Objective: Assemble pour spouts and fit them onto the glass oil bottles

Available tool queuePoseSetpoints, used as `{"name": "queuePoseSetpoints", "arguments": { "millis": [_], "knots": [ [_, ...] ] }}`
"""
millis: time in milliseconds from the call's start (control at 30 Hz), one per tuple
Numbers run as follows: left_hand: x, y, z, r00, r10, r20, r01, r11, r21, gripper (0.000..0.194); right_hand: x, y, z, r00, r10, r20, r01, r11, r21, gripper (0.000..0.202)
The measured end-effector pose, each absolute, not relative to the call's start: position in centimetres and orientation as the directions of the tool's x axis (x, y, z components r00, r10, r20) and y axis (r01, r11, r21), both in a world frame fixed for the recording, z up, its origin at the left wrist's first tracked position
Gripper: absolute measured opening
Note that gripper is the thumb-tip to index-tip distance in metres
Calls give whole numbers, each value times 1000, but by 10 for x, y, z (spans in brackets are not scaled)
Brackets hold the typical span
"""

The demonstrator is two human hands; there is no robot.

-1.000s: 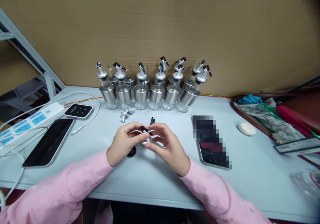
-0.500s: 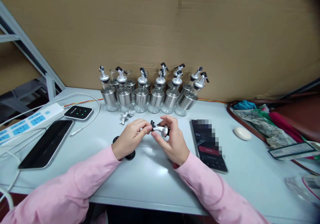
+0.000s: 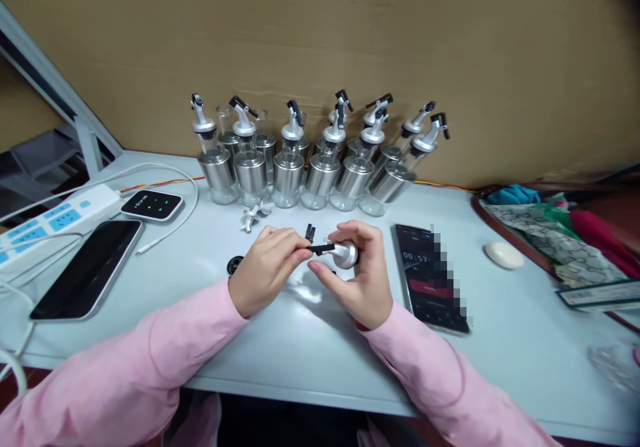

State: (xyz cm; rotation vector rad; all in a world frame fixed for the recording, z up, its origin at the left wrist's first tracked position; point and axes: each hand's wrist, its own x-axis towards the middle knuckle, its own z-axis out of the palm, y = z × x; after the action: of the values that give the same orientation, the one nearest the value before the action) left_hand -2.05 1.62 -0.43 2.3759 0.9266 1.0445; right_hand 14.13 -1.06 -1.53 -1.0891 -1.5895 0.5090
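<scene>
My left hand [image 3: 270,260] is closed, thumb and fingertips pinching a slim black lever [image 3: 323,249]. The lever's far end meets the silver pourer spout [image 3: 345,254] that sits in the curled fingers of my right hand [image 3: 367,274]. Whether lever and spout are joined, I cannot tell. Just beyond my fingertips is a small black plastic piece [image 3: 310,232]. Partly behind my left hand lies a round black part [image 3: 234,265]. A few small silver parts [image 3: 257,215] are heaped on the table farther back.
Glass bottles with steel sleeves [image 3: 287,170] stand along the cardboard wall, several topped with pourers. On the left are a power strip [image 3: 65,217], a small Wi-Fi device [image 3: 153,205] and a dark tablet [image 3: 87,270]. A phone [image 3: 425,280] and a white oval object [image 3: 504,255] lie right.
The black lever now shows lengthwise between my hands, reaching the spout. My right hand and the spout have shifted slightly right in view. The camera view has also shifted, with the bottles appearing higher.
</scene>
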Motion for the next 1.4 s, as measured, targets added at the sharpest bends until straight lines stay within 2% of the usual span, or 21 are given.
{"name": "queuePoseSetpoints", "arguments": {
  "millis": [200,400,600,767,867,933,1167,1400],
  "knots": [
    [-21,14,-5,499,659,564,410,-752,516,30,142,-12,-14,68,822,565,389,500,-774,58],
    [-22,18,-7,544,622,563,425,-783,454,29,142,-13,-13,52,823,566,456,484,-747,40],
    [-24,18,-6,560,582,590,407,-813,416,27,144,-12,-12,-40,736,676,525,591,-613,28],
    [-21,15,-3,521,599,608,370,-800,472,27,144,-10,-12,-131,637,759,551,684,-479,30],
    [-20,12,1,516,617,594,356,-785,507,28,142,-11,-14,-228,619,751,562,714,-418,33],
    [-19,10,5,520,632,574,341,-770,539,29,140,-12,-15,-238,634,736,560,708,-429,36],
    [-20,10,4,502,709,494,303,-680,668,32,139,-15,-15,-74,733,677,493,617,-614,59],
    [-20,10,3,544,719,433,316,-654,688,30,139,-13,-13,-26,728,685,472,613,-633,61]
  ]
}}
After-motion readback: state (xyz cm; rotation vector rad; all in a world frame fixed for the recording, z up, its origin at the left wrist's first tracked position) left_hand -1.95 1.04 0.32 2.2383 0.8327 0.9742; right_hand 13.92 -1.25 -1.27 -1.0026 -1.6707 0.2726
